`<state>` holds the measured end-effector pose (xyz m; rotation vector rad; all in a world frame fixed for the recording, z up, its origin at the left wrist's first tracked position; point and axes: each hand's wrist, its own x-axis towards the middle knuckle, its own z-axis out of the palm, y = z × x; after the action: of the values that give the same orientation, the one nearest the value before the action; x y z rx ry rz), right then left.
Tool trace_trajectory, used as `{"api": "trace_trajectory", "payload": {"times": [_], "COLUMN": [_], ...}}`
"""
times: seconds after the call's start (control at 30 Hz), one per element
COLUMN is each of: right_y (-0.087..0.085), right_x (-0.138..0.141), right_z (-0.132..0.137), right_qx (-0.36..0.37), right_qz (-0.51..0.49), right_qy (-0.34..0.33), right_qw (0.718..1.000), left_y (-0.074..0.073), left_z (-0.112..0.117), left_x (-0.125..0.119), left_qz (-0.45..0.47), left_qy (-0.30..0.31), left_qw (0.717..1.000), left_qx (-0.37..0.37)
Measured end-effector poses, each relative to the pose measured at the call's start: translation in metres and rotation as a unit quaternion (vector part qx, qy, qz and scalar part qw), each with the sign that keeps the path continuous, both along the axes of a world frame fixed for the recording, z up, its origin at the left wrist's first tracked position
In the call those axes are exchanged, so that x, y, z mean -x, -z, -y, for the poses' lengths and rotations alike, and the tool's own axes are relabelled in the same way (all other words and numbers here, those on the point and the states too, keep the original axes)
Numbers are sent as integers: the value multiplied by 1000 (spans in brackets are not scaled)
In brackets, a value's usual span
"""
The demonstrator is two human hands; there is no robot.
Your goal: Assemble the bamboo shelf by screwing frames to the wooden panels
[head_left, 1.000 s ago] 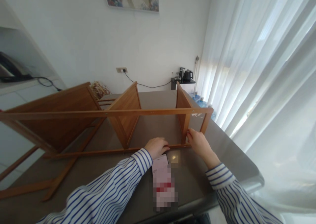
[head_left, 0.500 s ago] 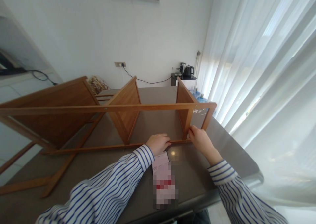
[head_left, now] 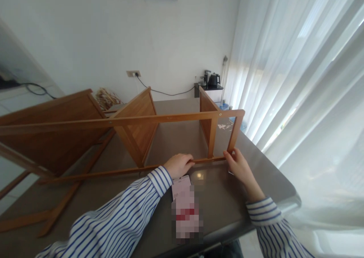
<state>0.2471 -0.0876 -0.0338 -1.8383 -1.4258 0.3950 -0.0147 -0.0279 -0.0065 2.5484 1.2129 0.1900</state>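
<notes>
A wooden shelf rack (head_left: 162, 118) lies on its side across the table (head_left: 222, 205), its shelf boards standing up between the rails. My left hand (head_left: 178, 165) is closed over the near lower rail, about mid-length. At the rack's right end, my right hand (head_left: 238, 165) has its thumb and fingers around the foot of the end crosspiece (head_left: 234, 131), where it meets the lower rail. A small pale edge shows under the right palm; what it is I cannot make out. Just below my left hand lies a phone (head_left: 182, 186) with a pink screen, partly blurred out.
Loose wooden bars (head_left: 61, 207) lie at the left under the rack. Straw-like packing (head_left: 106, 98) sits behind it. Pale scraps (head_left: 224, 126) rest beyond the right end. A black kettle (head_left: 214, 79) stands on a cabinet at the back, near white curtains (head_left: 273, 99).
My right hand has moved right along the rack, from the inner crosspiece to the end one. My left hand stays on the lower rail. The view has shifted slightly.
</notes>
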Motion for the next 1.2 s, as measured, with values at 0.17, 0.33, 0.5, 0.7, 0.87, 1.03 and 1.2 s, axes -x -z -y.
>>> {"api": "trace_trajectory", "payload": {"times": [0.17, 0.33, 0.5, 0.7, 0.87, 1.03, 1.2], "right_y": [1, 3, 3, 0, -2, -3, -3], "right_x": [5, 10, 17, 20, 22, 22, 22], "right_z": [-3, 0, 2, 4, 6, 6, 6], "right_qx": [22, 26, 40, 47, 51, 54, 55], "right_qz": [50, 105, 146, 174, 191, 202, 207], "right_qy": [-19, -14, -15, -14, -13, -11, -10], "right_qw": [998, 994, 988, 983, 980, 978, 977], "left_y": [-2, -1, 7, 16, 19, 18, 15], "left_z": [-19, -34, -37, -41, -42, -40, -40], "left_x": [-3, -33, -67, -69, -69, -71, -74], "left_qz": [75, 194, 346, 344, 332, 333, 349], "left_qy": [-26, -117, -82, -38, -51, -81, -90], "left_qw": [975, 890, 847, 865, 863, 824, 813], "left_qx": [207, 397, 394, 363, 377, 451, 457]}}
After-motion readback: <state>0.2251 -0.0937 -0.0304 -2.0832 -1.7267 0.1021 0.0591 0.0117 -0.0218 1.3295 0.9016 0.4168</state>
